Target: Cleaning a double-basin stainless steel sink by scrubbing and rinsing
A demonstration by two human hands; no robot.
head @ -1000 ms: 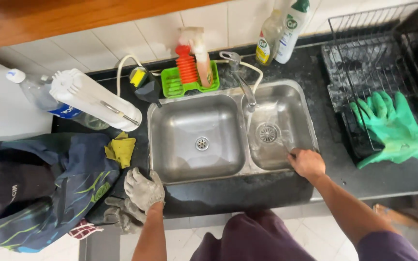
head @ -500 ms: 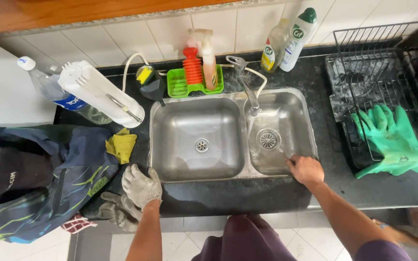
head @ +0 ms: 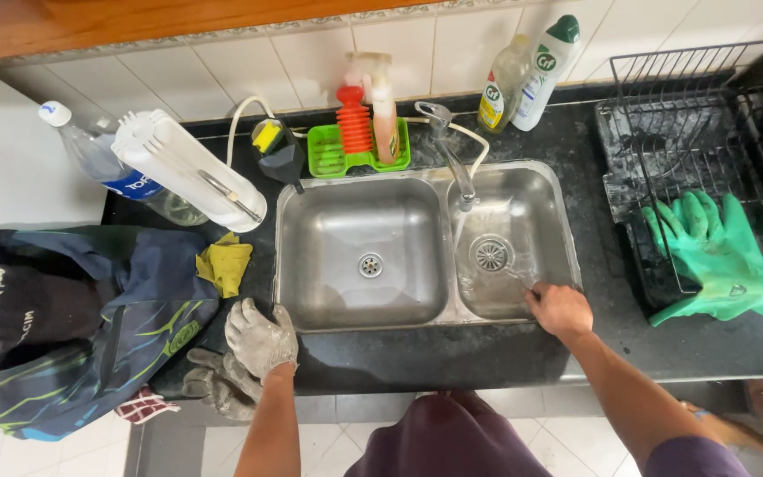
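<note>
While your gloved left hand (head: pixel 260 337) lies flat, fingers spread, on the counter (head: pixel 417 358), your bare right hand (head: pixel 561 309) curls loosely inside the sink (head: pixel 523 199), gripping nothing visible.

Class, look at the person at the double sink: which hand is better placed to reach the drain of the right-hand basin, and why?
Right. The bare right hand is already at the right basin's front rim, fingers dipping in near the drain. The gloved left hand rests on the counter at the left basin's corner, farther away.

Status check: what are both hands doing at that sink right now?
Left hand gloved, resting on counter edge. Right hand bare, fingers inside right sink basin. Spare glove beside left.
</note>
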